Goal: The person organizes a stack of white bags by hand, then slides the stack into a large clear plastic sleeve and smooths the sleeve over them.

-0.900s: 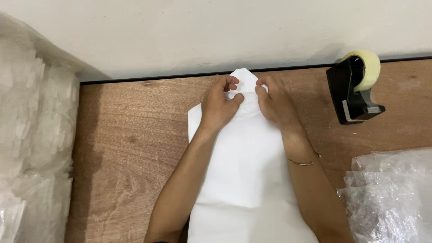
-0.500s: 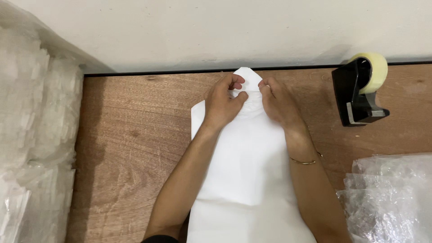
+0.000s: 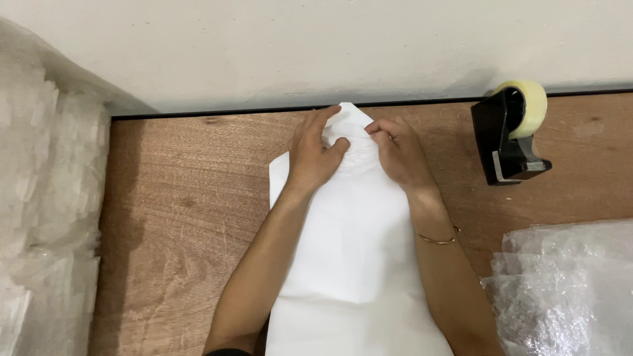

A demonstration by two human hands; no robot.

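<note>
Both hands are on the far end of a long white folded cloth [image 3: 356,244] that lies flat on a brown wooden table [image 3: 191,217]. The left hand [image 3: 315,155] presses down on the cloth, with its fingers bent and its thumb pinching a little bunch of the white stuff. The right hand [image 3: 399,153] sits just beside it, fingers curled, pinching the same crumpled bit from the other side. The two hands almost touch. A thin gold bangle [image 3: 436,238] goes round the right wrist.

The cloth runs from the near edge of the picture up to the wall [image 3: 297,46], and its far tip makes a point touching the dark line where the table meets the wall.

A black tape holder with a roll of clear tape [image 3: 511,132] stands on the table to the right, apart from the hands. Crinkly clear plastic bags [image 3: 567,290] lie at the near right. More clear plastic [image 3: 46,198] is piled along the left side
</note>
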